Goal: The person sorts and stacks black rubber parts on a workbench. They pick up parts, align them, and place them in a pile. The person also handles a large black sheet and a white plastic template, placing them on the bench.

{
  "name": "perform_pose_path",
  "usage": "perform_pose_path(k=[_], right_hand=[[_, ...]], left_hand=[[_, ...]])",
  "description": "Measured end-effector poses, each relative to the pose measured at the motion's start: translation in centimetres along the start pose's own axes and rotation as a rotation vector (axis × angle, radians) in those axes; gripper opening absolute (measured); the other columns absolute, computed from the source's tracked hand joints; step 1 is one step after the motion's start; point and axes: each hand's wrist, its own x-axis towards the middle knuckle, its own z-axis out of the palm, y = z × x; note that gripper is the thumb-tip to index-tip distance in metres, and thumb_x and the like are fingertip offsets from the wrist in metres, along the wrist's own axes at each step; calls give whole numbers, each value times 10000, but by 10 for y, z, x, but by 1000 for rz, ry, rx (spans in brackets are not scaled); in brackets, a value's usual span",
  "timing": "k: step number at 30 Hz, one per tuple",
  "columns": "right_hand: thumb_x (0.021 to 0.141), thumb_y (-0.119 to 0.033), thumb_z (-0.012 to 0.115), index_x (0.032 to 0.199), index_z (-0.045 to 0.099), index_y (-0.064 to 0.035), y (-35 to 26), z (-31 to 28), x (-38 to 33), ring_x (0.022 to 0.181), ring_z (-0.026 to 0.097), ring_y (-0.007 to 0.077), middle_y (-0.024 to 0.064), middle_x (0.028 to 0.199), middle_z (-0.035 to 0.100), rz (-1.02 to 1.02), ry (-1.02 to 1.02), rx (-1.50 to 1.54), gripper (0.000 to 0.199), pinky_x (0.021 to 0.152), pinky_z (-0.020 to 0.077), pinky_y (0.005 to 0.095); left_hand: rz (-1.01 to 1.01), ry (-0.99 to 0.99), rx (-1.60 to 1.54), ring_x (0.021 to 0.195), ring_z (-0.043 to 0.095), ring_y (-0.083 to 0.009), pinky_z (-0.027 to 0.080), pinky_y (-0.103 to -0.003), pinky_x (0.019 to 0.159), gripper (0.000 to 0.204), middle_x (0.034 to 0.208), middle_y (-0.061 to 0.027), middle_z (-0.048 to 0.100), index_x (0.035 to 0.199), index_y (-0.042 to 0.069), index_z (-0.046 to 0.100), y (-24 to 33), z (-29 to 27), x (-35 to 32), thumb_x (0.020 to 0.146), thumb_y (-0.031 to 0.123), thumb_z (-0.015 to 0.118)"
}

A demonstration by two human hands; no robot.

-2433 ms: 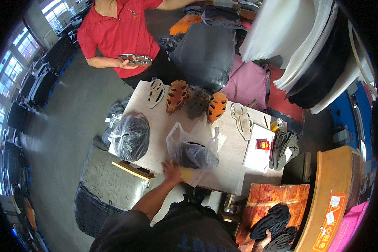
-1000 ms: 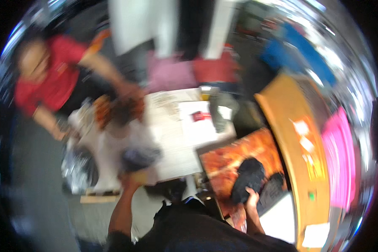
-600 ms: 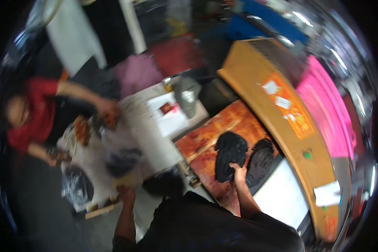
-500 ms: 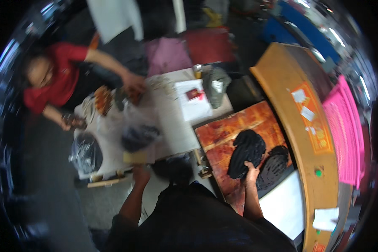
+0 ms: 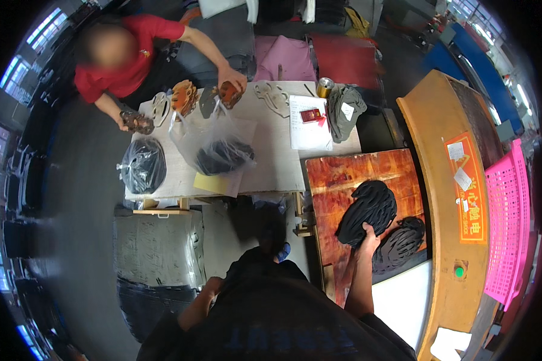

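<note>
My right hand [image 5: 370, 239] is closed on the near edge of a black bundle of layered, strip-like pieces [image 5: 370, 207]. The bundle rests on a reddish-brown, worn board [image 5: 325, 180]. Beside it on the right lies a second bundle [image 5: 401, 243], dark grey-brown, its strips gathered at one end. My left hand [image 5: 212, 286] hangs low by my dark clothing, away from the tables; its fingers are mostly hidden. On the pale table ahead are a clear plastic bag with dark contents [image 5: 226, 153] and a tied bag of black material [image 5: 143, 165].
A person in a red shirt [image 5: 147, 45] stands across the pale table, hands on brown shaped pieces. Papers with a small red booklet [image 5: 311, 115], a gold can [image 5: 324, 87] and a grey-green bundle [image 5: 345, 114] lie there. A yellow-brown cabinet [image 5: 430, 138] and pink basket [image 5: 506, 222] border the right.
My left hand has drawn back from near the pale table's edge toward my body. My right hand stays on the black bundle. The whole view has shifted, and the picture is sharper.
</note>
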Motion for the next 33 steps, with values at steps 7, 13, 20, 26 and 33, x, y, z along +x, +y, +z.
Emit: perform_pose_path(k=[7, 13, 20, 26, 33], right_hand=[[792, -109, 767, 1243, 655, 59, -10, 7, -13, 975, 713, 348, 175, 1167, 716, 27, -67, 81, 494, 845, 601, 477], [780, -115, 776, 1253, 661, 32, -4, 5, -8, 918, 728, 336, 162, 1111, 736, 28, -58, 103, 509, 808, 620, 472], [786, -112, 776, 1283, 643, 64, -7, 7, -14, 962, 734, 340, 181, 1159, 732, 19, -58, 94, 544, 859, 621, 469], [792, -126, 774, 1315, 606, 85, -12, 11, -21, 991, 729, 363, 201, 1193, 716, 41, -92, 127, 588, 892, 613, 483], [798, -134, 741, 1296, 633, -17, -12, 9, -19, 990, 707, 351, 141, 1149, 709, 76, -62, 81, 523, 826, 609, 493]], left_hand=[[-122, 166, -357, 827, 713, -460, 553, -553, 689, 290, 945, -267, 728, 909, 11, 734, -9, 17, -29, 886, 294, 676], [-181, 326, -451, 962, 695, -486, 551, -561, 809, 362, 952, -277, 724, 905, 3, 745, 3, 0, -12, 920, 346, 632], [-108, 121, -283, 874, 746, -366, 597, -477, 699, 340, 924, -214, 735, 1006, 11, 752, -3, -59, -20, 943, 313, 610], [-250, 52, -633, 723, 729, -212, 590, -384, 575, 247, 887, -105, 730, 1013, 26, 737, -33, -92, -1, 968, 215, 583], [-208, 133, -636, 664, 672, -264, 537, -417, 584, 344, 815, -134, 704, 951, -22, 704, -51, -125, 27, 976, 307, 608]])
